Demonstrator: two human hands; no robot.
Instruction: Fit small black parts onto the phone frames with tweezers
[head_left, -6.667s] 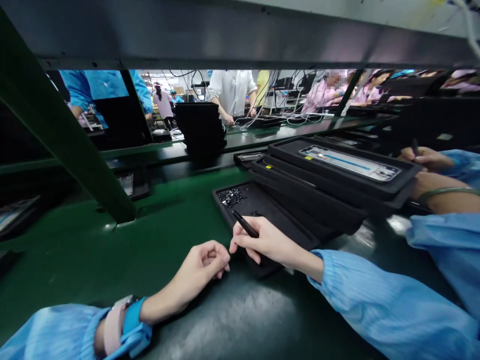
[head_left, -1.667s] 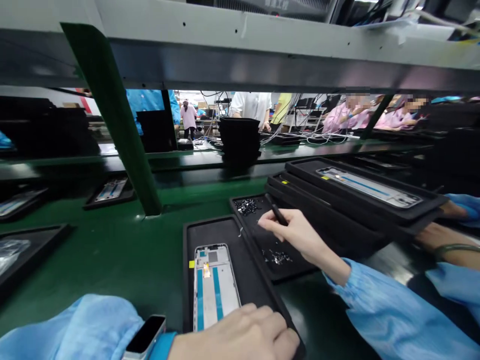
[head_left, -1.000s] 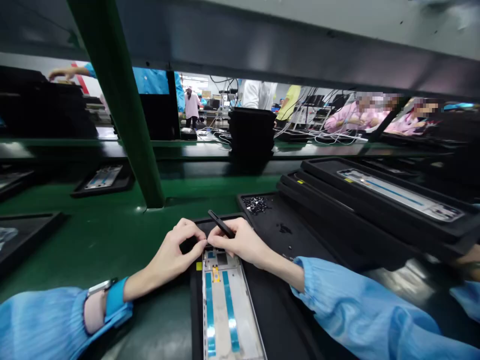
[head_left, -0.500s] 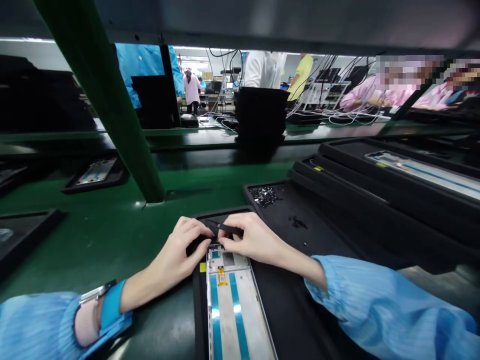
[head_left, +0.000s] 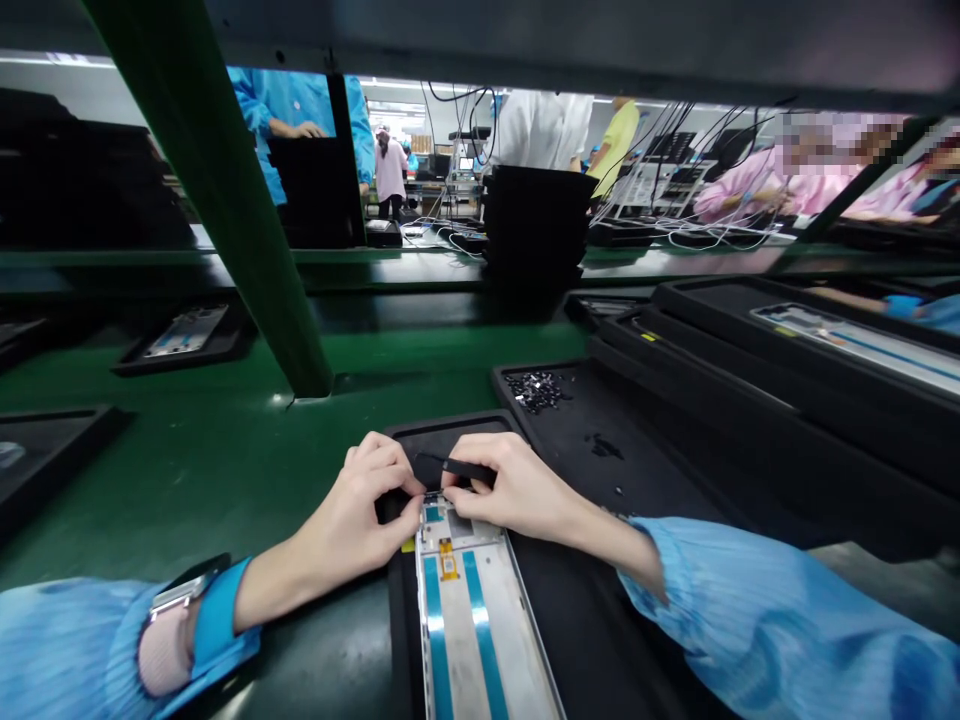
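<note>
A silver phone frame with two blue strips and an orange flex cable lies in a black foam tray. At the frame's top left corner, my left hand has thumb and forefinger brought together; whatever is between them is too small to make out. My right hand is closed around black tweezers, their tips pointing left above the frame's top end. Its thumb and forefinger press at the top edge, close to the left fingertips.
A larger black tray at the right holds a pile of small dark parts. Stacked trays with another phone frame rise behind it. A green post slants down at left. Other people work across the bench.
The camera view has shifted slightly. Both hands stay at the frame's top end, with the tweezers still in the right. A sleeved arm now shows at the far right.
</note>
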